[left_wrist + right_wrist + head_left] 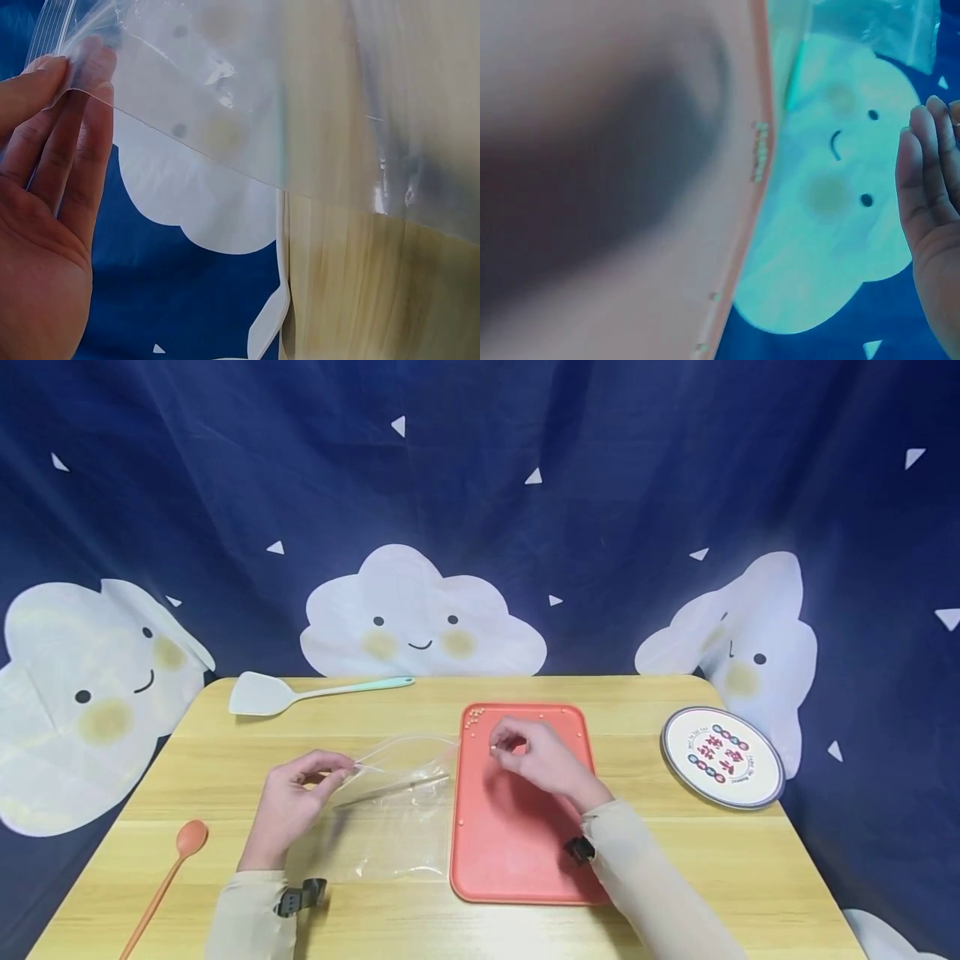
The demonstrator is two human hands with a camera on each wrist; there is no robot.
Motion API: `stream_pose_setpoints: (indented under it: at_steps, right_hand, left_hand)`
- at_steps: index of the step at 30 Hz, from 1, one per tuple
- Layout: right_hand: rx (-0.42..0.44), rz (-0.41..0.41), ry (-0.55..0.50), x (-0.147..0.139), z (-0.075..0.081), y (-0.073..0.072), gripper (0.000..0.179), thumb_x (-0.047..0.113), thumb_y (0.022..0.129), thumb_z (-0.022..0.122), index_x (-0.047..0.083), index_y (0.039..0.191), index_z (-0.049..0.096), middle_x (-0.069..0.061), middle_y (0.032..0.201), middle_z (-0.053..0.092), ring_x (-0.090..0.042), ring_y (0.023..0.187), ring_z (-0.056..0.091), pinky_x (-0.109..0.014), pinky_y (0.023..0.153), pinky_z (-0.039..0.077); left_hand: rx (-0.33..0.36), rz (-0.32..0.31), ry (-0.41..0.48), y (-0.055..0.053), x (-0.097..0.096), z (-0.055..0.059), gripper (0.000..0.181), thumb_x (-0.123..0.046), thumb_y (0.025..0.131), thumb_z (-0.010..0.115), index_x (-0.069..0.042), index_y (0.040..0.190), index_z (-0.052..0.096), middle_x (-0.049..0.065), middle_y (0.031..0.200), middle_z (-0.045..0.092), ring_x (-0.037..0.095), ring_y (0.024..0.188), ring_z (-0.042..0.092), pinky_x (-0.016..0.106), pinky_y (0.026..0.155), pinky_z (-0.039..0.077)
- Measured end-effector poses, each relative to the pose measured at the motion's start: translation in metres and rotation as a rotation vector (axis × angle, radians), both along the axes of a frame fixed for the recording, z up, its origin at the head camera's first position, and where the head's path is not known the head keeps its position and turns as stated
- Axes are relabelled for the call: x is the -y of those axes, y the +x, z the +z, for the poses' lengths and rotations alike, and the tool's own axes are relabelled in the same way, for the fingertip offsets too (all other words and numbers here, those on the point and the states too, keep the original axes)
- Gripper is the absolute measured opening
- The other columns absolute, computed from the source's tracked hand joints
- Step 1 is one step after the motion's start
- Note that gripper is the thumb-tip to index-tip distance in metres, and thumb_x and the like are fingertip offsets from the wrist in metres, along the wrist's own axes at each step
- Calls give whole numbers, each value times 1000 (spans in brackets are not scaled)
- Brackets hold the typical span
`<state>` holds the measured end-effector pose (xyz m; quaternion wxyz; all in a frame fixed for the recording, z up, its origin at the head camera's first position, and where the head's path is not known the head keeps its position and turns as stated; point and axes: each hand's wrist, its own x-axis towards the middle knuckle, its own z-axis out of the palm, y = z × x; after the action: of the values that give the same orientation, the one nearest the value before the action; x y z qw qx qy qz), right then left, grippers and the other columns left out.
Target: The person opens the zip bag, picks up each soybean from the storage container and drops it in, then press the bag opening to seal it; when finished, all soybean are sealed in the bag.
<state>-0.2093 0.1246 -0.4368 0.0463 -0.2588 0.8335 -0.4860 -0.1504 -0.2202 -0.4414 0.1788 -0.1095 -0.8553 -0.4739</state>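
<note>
"How far along?"
"Much seems left; the beans cluster in the tray's far-left corner, a few along its edges; none shows in the bag; the right hand pinches what looks like one above the tray."
"And the materials?"
"Beans round, pale; tray red, smooth, round-cornered; bag clear, creased plastic, its mouth pinched by the left hand, over a wood-grained table."

Looks bright and even in the head view, casting a soft shadow below the bare right hand onto the red rectangular plastic tray, glaring palely on the light wooden tabletop between the arms, glinting off the clear plastic zip bag beside the bare left hand. Dimmer in the left wrist view. Tinted cyan in the right wrist view, heavily blurred across the tray.
</note>
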Motion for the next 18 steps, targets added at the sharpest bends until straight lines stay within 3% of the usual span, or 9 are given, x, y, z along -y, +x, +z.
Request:
stream_pose_setpoints:
  at_steps: [8,18]
  right_hand:
    - [-58,29,7,24,19,4,10,10,89,68,17,95,65,10,88,63,-8,87,59,-30,80,52]
    - [-89,120,-16,66,33,-1,8,7,91,67,14,92,64,9,85,62,-7,83,59,-33,80,53]
  left_hand:
    - [-9,-10,14,-3,1,-5,23,16,79,72,-5,88,75,6,83,73,5,76,65,15,67,51]
    - [-45,-41,33,-1,0,-6,21,11,80,74,-8,88,76,4,84,73,5,76,65,14,69,51]
